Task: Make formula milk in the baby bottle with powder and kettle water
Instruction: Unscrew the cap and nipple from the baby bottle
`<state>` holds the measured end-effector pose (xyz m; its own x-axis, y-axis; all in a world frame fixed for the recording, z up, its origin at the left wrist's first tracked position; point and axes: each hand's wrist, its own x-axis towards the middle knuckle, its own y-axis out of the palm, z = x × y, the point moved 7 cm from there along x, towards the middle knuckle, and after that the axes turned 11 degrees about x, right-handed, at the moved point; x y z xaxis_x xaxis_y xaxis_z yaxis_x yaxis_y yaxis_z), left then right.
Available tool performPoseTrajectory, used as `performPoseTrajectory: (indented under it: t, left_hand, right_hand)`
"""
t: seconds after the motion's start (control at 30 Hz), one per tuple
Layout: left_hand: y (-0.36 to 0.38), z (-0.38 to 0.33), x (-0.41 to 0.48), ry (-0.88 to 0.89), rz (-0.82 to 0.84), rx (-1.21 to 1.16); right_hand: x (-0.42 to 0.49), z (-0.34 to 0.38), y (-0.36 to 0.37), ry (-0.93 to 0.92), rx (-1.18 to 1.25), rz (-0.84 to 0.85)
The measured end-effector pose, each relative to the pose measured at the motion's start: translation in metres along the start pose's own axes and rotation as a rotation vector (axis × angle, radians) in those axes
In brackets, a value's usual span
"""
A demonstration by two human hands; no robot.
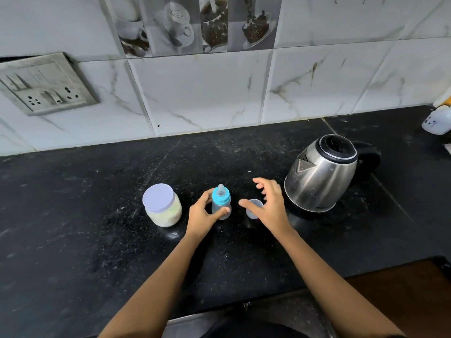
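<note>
At the centre of the frame the baby bottle (220, 203) stood upright on the black counter (97, 215), blue teat ring on, the left hand (202, 215) wrapped round its body. Just right, the right hand (268, 203) hovered spread and empty over a clear dome cap (251, 215) beside the steel kettle (322, 176). The bottle looked light and narrow-necked, so kettle water could miss the mouth and scald the gripping hand, or tip it.

The baby bottle (220, 203) wears a bright blue collar. Left, the jar (162, 206) has a lilac lid over cream powder. Right, the kettle (319, 176) is silver with a black lid. The counter (97, 215) is speckled black; the far wall tiles (207, 93) are white, grey-veined.
</note>
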<state>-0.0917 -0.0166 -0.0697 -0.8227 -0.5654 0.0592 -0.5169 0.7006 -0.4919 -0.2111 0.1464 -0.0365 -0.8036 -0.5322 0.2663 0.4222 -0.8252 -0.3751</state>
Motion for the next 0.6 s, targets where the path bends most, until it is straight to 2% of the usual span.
performPoseTrajectory:
  t: [0.13, 0.2, 0.4, 0.6]
  left_hand:
    - [0.000, -0.003, -0.001, -0.013, -0.039, -0.019]
    - [0.000, -0.003, 0.000, -0.028, -0.053, -0.036]
    - [-0.001, -0.005, 0.001, -0.020, -0.042, -0.003]
    - [0.002, -0.007, -0.004, -0.022, -0.077, 0.031]
  right_hand:
    - [0.018, 0.028, 0.047, 0.044, -0.010, 0.283]
    - [0.023, 0.033, 0.063, 0.046, -0.020, 0.356]
    - [0.031, 0.036, 0.069, -0.053, -0.046, 0.353]
    - [0.038, 0.035, 0.067, -0.097, -0.053, 0.436]
